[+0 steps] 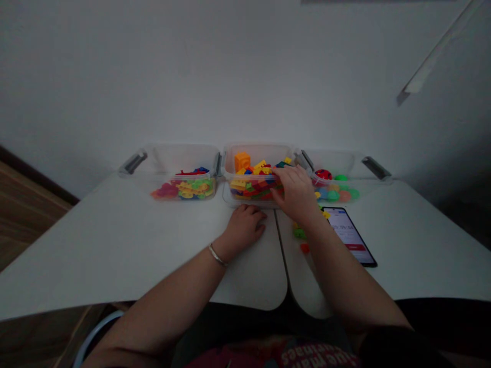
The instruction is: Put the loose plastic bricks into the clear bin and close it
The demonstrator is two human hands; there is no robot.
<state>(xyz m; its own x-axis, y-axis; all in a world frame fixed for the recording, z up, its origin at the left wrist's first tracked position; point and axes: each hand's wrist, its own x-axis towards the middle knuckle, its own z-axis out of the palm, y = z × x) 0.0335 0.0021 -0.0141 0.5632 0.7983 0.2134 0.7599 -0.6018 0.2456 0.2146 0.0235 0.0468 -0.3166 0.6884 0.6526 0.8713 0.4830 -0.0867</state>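
Note:
In the middle stands a clear plastic container filled with building blocks in yellow, red, blue and green, among them a large orange block. My right hand is at its front right corner, fingers over the rim and thumb apart from them, lower down by the front wall. No block shows between them, though the fingertips are partly hidden. On the white table just before this container lies my left hand, palm down and holding nothing, its fingers loosely bent. A bracelet circles the left wrist.
A left container holds small red, yellow, green and blue toys. The right container has coloured balls and a red-and-black toy. Green, yellow and orange pieces lie partly behind my right forearm, beside a phone. A seam divides the tabletop.

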